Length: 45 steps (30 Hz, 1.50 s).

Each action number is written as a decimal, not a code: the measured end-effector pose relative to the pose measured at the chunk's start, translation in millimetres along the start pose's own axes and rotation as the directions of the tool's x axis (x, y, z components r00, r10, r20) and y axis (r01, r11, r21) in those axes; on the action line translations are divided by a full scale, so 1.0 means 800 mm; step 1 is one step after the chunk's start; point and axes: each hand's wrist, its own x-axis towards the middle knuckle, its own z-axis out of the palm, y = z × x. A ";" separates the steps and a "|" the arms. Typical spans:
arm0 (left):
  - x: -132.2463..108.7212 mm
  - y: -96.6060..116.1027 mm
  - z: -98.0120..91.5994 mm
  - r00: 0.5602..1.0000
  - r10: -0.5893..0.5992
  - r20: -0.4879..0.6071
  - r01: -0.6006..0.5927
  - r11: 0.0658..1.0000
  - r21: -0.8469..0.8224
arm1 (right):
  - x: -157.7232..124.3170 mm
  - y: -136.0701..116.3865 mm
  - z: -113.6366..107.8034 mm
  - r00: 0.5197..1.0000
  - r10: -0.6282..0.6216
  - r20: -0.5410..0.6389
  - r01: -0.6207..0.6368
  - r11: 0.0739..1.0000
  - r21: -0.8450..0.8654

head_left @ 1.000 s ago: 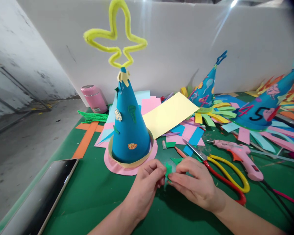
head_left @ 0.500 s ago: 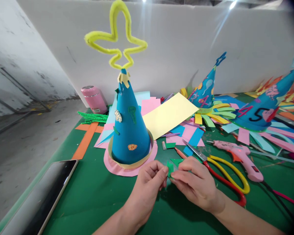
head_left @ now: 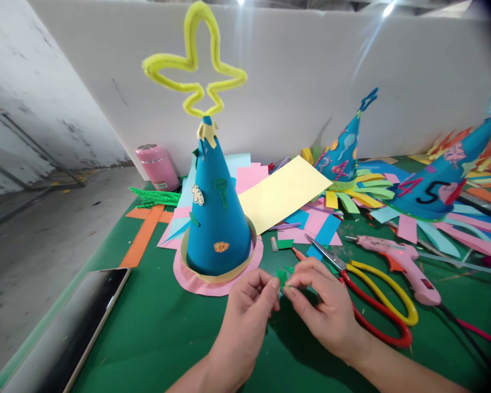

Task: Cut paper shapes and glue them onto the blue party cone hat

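Head view, lower middle: pinching a green scrap (head_left: 281,277) with left hand (head_left: 247,314) and right hand (head_left: 323,311), seemingly shaping it, probably needing gentleness next.

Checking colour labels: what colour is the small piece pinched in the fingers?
The small piece is green; it shows in the head view, the only one.

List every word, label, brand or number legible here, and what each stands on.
"5", black: the rightmost blue hat.
"4", pink: same hat, left of the 5.
"4", pink: the middle blue hat, small but readable.
Label on the pink flask: too small to read.
No word or brand is legible.
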 end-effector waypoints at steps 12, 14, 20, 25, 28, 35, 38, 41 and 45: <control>-0.002 0.006 0.002 0.999 0.034 -0.033 -0.035 0.999 -0.010 | 0.003 -0.007 0.009 0.968 0.252 0.010 -0.247 0.940 0.234; -0.001 0.005 0.000 0.998 0.051 -0.022 -0.051 0.999 0.009 | 0.003 -0.008 0.010 0.960 0.280 0.012 -0.273 0.926 0.262; -0.001 0.001 -0.002 0.991 0.134 -0.010 -0.132 0.986 0.103 | 0.007 -0.012 0.010 0.932 0.357 0.067 -0.361 0.889 0.281; -0.003 0.004 -0.001 0.982 0.186 -0.011 -0.181 0.967 0.180 | 0.008 -0.015 0.009 0.909 0.400 0.113 -0.416 0.864 0.286; -0.002 0.004 -0.002 0.986 0.168 -0.001 -0.165 0.967 0.195 | 0.009 -0.014 0.009 0.910 0.399 0.111 -0.414 0.863 0.291; 0.006 -0.001 -0.006 1.000 0.025 0.010 -0.026 0.998 0.062 | 0.010 -0.011 0.008 0.904 0.404 0.139 -0.427 0.844 0.325; 0.007 -0.002 -0.006 1.000 0.015 0.014 -0.015 0.999 0.029 | 0.009 -0.010 0.009 0.884 0.443 0.150 -0.466 0.811 0.354; 0.007 -0.004 -0.007 1.000 0.014 0.016 -0.014 0.999 0.029 | 0.007 -0.006 0.010 0.856 0.493 0.156 -0.513 0.773 0.374; 0.008 -0.006 -0.008 1.000 0.017 0.013 -0.018 0.999 0.050 | 0.008 -0.004 0.008 0.845 0.505 0.177 -0.533 0.761 0.371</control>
